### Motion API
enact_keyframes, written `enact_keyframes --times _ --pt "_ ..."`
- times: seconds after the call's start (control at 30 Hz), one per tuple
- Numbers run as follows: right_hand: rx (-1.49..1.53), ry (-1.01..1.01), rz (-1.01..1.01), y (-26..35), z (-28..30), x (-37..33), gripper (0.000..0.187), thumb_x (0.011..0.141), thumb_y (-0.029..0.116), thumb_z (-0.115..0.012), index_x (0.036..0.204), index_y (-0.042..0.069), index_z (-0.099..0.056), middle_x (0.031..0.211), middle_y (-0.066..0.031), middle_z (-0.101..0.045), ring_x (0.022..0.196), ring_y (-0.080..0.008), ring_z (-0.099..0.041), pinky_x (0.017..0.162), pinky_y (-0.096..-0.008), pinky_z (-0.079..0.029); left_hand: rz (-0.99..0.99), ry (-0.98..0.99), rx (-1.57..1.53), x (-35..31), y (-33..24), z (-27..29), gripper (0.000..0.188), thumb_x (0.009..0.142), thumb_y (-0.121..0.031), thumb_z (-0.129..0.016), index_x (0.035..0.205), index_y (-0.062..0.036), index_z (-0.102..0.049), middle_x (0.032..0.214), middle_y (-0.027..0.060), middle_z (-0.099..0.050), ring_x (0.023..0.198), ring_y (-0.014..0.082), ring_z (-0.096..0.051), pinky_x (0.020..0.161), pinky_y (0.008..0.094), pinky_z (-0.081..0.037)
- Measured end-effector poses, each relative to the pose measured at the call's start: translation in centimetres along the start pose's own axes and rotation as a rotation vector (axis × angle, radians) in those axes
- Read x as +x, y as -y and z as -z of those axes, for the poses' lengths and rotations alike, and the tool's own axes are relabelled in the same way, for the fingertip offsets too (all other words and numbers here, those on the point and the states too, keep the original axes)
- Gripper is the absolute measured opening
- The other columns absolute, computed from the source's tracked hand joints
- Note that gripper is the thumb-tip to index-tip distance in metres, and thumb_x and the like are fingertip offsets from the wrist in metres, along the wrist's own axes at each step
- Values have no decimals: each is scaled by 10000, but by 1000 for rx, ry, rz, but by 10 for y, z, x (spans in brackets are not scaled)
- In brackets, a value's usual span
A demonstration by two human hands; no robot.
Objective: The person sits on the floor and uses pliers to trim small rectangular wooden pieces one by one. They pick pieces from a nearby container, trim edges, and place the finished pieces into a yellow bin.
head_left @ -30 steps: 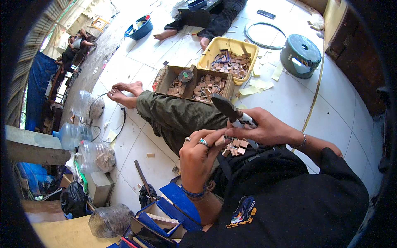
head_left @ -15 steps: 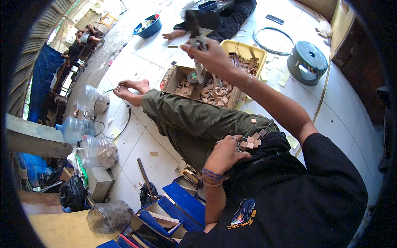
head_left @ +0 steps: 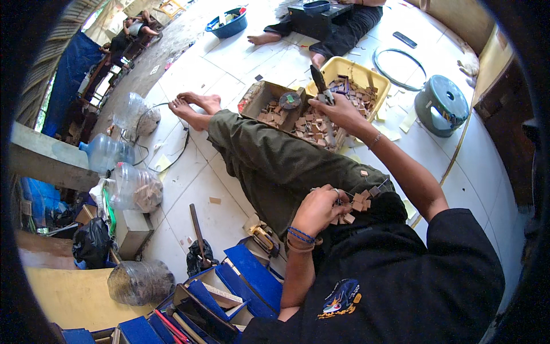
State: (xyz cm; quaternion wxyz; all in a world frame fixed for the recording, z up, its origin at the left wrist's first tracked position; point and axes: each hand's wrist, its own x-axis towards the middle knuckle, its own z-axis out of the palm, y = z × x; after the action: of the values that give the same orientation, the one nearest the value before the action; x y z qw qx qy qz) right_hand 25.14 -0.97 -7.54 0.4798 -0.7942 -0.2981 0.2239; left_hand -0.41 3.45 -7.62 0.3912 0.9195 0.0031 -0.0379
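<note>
My right hand [head_left: 339, 110] is closed round a pair of pliers [head_left: 321, 82] with dark jaws pointing up and pale handles. It hangs over a wooden box [head_left: 260, 94] holding many small brown square pieces [head_left: 314, 127] and a dark round disc [head_left: 290, 100]. In my lap, my left hand [head_left: 318, 211] is closed on a cluster of brown square pieces [head_left: 360, 202]. Thin metal wires stick out among them; how they are joined is too small to tell. A single brown piece [head_left: 364, 173] lies on my green trousers [head_left: 286, 146].
Behind the box stands a yellow tub [head_left: 375, 77] of similar pieces. To its right are a coil of wire [head_left: 375, 57], a phone [head_left: 405, 39] and a green stool [head_left: 441, 106]. Another person's foot [head_left: 264, 38] shows ahead. Blue boxes [head_left: 252, 281] and a hammer [head_left: 196, 226] lie at lower left.
My right hand has come down and right with the pliers, nearer the box. The whole view has shifted a little; my left hand still holds the cluster in my lap.
</note>
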Motion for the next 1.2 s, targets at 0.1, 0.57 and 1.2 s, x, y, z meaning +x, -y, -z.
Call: enact_keyframes --times 0.1,0.57,1.2 --pt "22 -100 81 7 9 -20 447 1022 480 -675 957 39 -671 787 -19 -627 753 -123 -576 699 -318 -469 -28 -37 -57 1 -2 6 223 889 -272 -795 1026 -98 -770 909 154 -669 824 334 -690 757 422 -551" --pt "-393 548 272 -12 12 -125 287 999 295 -662 1125 42 -617 934 -245 -698 889 -455 -673 764 -534 -509 74 -7 -104 5 13 -1 211 933 -250 -740 1014 -55 -749 893 198 -725 824 368 -721 753 435 -567" --pt "-617 1126 254 16 -5 -69 427 995 427 -620 998 10 -708 886 -252 -726 844 -452 -711 747 -543 -562 187 120 -204 12 -1 121 217 1005 -277 -699 1134 -112 -755 879 171 -750 763 320 -752 684 396 -577"
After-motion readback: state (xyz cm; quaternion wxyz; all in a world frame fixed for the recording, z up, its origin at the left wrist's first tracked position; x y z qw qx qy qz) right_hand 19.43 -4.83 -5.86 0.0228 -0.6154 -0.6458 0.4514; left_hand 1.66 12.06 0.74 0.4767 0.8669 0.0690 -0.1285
